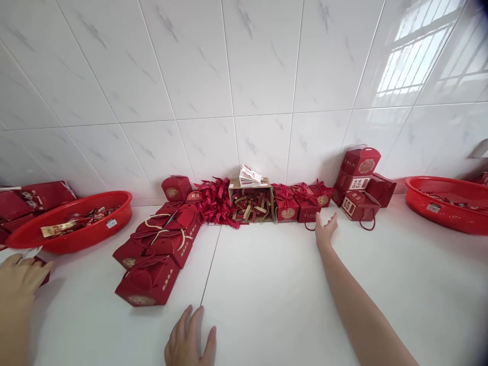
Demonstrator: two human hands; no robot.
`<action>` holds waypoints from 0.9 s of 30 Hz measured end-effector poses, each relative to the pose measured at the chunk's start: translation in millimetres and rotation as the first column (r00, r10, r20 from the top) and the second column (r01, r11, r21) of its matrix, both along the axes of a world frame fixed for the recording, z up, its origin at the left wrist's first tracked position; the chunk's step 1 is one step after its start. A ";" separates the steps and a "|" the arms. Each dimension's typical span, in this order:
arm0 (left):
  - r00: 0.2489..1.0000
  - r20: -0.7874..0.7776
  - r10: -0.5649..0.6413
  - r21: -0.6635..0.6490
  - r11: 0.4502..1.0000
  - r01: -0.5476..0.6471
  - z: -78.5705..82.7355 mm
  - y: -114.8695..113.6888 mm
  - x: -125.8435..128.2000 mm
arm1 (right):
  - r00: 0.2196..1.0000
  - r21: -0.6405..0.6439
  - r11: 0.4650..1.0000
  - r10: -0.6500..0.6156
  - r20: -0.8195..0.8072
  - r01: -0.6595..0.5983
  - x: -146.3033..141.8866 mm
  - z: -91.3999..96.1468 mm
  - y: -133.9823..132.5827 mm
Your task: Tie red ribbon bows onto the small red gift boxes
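Note:
My right hand [326, 230] is stretched far forward on the white surface, fingers apart and holding nothing. Its fingertips are just in front of a row of small red gift boxes with bows [301, 206] that stands against the tiled wall. My left hand [190, 340] lies flat on the surface at the bottom edge, fingers spread and empty. It is a little right of a pile of red handled gift boxes [152, 259]. Between the boxes, an open cardboard box [252, 203] holds red and gold ribbons, with a heap of red bows [215, 201] beside it.
A stack of red boxes [358, 185] stands at the right by the wall. One red plastic basin [72, 223] with wrapped items sits at the left, another red basin [446, 203] at the right. Another hand [21, 277] rests at the far left edge, near a small red box.

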State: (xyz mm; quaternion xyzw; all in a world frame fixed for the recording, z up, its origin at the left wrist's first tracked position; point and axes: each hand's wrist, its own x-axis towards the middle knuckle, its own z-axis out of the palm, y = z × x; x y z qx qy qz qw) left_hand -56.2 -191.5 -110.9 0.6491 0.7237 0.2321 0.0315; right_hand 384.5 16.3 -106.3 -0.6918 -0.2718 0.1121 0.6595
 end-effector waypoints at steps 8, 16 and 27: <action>0.961 0.232 0.151 0.324 0.920 -0.222 44.0 25.1 -18.0 | 0.973 -0.010 1.000 0.026 -0.231 -0.029 -3.5 -15.3 -74.4; 0.884 0.289 0.368 0.199 0.880 -0.431 92.2 73.1 -61.6 | 0.979 -0.099 0.990 0.081 -0.189 -0.101 -24.7 -9.1 -130.6; 0.851 0.470 -0.233 0.423 0.906 0.015 40.8 -26.8 23.3 | 0.983 -0.202 0.965 0.149 -0.110 -0.169 -27.9 0.8 -130.4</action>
